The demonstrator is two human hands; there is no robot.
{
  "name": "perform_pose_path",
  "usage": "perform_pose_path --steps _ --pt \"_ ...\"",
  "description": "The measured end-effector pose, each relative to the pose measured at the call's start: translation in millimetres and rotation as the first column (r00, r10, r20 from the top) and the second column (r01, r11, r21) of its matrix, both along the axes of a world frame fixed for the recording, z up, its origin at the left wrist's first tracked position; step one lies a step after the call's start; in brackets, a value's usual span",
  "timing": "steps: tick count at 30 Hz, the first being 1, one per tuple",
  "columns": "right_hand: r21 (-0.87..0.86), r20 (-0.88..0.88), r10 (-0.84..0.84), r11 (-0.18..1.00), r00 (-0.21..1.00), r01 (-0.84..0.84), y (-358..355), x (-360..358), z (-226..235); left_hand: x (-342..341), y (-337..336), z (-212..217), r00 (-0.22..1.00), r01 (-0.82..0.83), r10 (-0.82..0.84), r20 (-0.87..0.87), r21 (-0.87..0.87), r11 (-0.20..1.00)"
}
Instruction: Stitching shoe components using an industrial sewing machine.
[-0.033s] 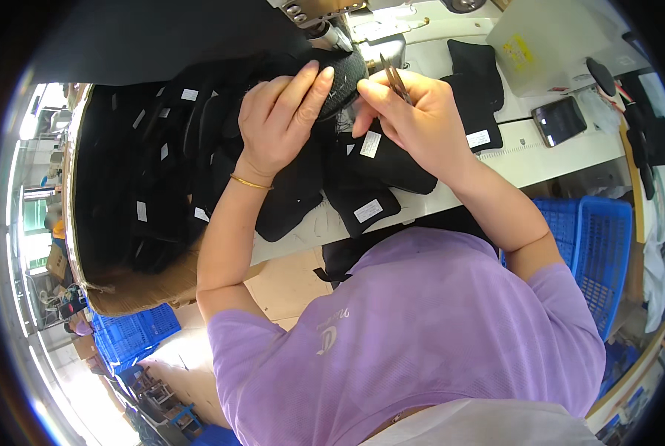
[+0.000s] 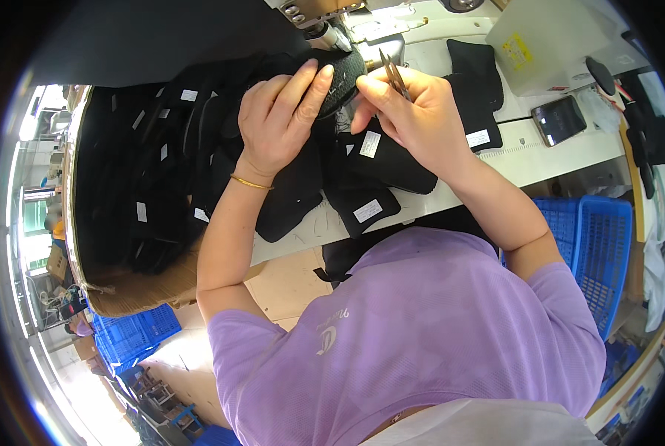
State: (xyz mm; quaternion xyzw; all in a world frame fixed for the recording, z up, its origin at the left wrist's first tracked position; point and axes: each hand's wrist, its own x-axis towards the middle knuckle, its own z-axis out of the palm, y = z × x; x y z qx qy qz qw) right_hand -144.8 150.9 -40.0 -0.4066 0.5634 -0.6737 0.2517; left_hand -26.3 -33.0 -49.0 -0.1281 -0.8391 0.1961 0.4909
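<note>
My left hand (image 2: 277, 119), with a thin gold bangle on the wrist, grips a black fabric piece (image 2: 341, 74) right under the head of a sewing machine (image 2: 325, 18). My right hand (image 2: 414, 119) is closed around small metal thread snips (image 2: 394, 74), whose blades point up beside that same piece. The two hands almost touch over the fabric. More black pieces with white labels (image 2: 370, 197) lie on the white table (image 2: 541, 160) just below my hands.
A cardboard box (image 2: 124, 297) at the left is heaped with black labelled pieces. A dark phone (image 2: 559, 119) and a translucent plastic tub (image 2: 548, 44) sit at the right of the table. Blue plastic crates (image 2: 596, 253) stand below the table's right side.
</note>
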Motion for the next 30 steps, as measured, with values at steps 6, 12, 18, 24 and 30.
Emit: perform_pose_path --steps 6,12,18,24,30 --pt "-0.055 0.047 -0.028 0.998 0.998 0.030 -7 -1 1 -6 9 4 0.991 -0.130 0.130 -0.012 0.016 0.991" --pt "-0.039 0.063 -0.028 0.999 0.998 0.030 -6 -2 1 1 48 23 0.987 -0.159 0.159 -0.009 0.007 0.987" --pt "-0.078 0.105 -0.024 0.996 0.994 0.032 -7 1 3 -11 68 28 0.958 -0.287 0.287 0.005 0.020 0.958" --pt "-0.052 0.141 0.006 0.999 0.990 0.001 -6 -2 4 2 88 36 0.788 -0.602 0.604 0.115 -0.059 0.796" --pt "-0.085 0.248 0.051 0.996 0.968 -0.030 -5 -7 -3 10 94 30 0.978 -0.194 0.191 0.084 0.028 0.981"
